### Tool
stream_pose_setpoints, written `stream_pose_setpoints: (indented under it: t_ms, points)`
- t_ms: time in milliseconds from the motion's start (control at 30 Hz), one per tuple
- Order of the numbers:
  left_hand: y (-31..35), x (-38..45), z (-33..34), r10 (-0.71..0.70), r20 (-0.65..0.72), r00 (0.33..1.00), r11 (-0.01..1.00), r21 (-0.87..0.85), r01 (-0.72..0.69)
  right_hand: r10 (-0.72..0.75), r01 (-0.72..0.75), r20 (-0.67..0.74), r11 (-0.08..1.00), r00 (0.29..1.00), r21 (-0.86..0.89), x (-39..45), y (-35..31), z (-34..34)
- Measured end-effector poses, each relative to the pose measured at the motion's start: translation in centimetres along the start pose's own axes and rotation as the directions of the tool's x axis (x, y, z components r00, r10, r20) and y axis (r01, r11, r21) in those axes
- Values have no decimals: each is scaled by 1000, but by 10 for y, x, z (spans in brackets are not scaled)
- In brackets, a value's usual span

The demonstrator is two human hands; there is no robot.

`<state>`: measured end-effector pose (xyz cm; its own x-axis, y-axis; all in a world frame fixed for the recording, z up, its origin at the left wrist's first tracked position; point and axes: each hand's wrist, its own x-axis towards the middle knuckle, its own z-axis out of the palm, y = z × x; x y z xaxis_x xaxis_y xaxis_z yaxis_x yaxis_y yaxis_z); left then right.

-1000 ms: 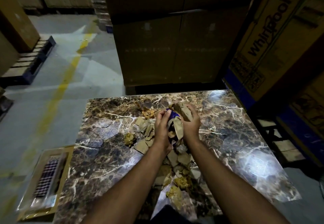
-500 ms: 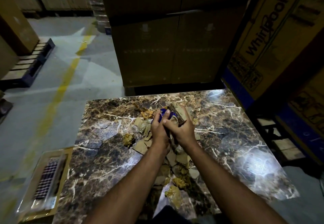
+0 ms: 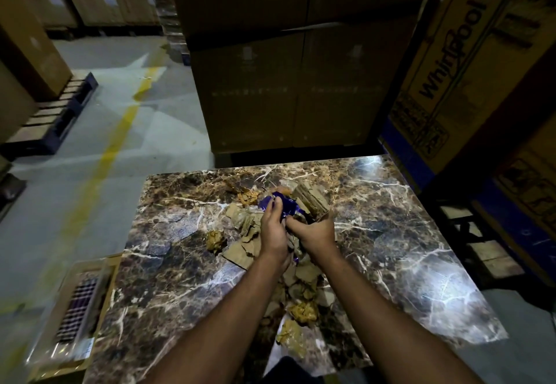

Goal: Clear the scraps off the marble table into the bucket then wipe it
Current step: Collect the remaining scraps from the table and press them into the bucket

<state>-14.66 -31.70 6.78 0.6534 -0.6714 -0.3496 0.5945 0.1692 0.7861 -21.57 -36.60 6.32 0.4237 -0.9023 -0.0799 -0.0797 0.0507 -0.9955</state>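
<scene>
Over the middle of the brown veined marble desk (image 3: 391, 233), head view: left hand (image 3: 272, 233) and right hand (image 3: 314, 230) meet, fingers curled round a bundle of torn tan cardboard scraps (image 3: 311, 200) and a crumpled blue-purple foil wrapper (image 3: 284, 206). More loose cardboard and crumpled yellowish paper scraps (image 3: 240, 245) lie on the desk beneath and nearer the person. Gathering step; wiping not begun. Bucket not in view, so next move likely means carrying the bundle off the desk. Stacked brown cartons (image 3: 285, 82) crowd the desk's far edge; grey floor (image 3: 105, 143) left of desk is open.
</scene>
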Motion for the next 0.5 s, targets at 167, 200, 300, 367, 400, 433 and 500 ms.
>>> stream_pose_setpoints:
  t_ms: [167, 200, 300, 367, 400, 433, 500]
  points:
    - [-4, -4, -10, -20, 112, 994, 988, 156, 3, 92, -92, 0, 995, 996, 27, 2, 0, -28]
    - [-3, 0, -15, 1, 107, 994, 980, 198, -22, 151, -151, -3, 988, 989, 45, 4, -5, -33]
    - [5, 11, -30, 87, -29, 996, 974, 215, -79, 342, -356, 129, 927, 931, 117, 10, -13, -53]
    - [7, 17, -41, 26, -88, 996, 989, 151, -12, 392, -433, 210, 878, 896, 207, 13, -18, -61]
    - [5, 19, -44, -15, -91, 996, 991, 130, 27, 380, -428, 226, 876, 897, 223, 10, -22, -62]
    - [4, 17, -46, -61, -73, 995, 991, 115, 70, 349, -391, 210, 895, 913, 214, 9, -18, -65]
    - [5, 10, -42, -139, -12, 990, 989, 48, 140, 319, -363, 235, 914, 918, 179, -3, -20, -73]
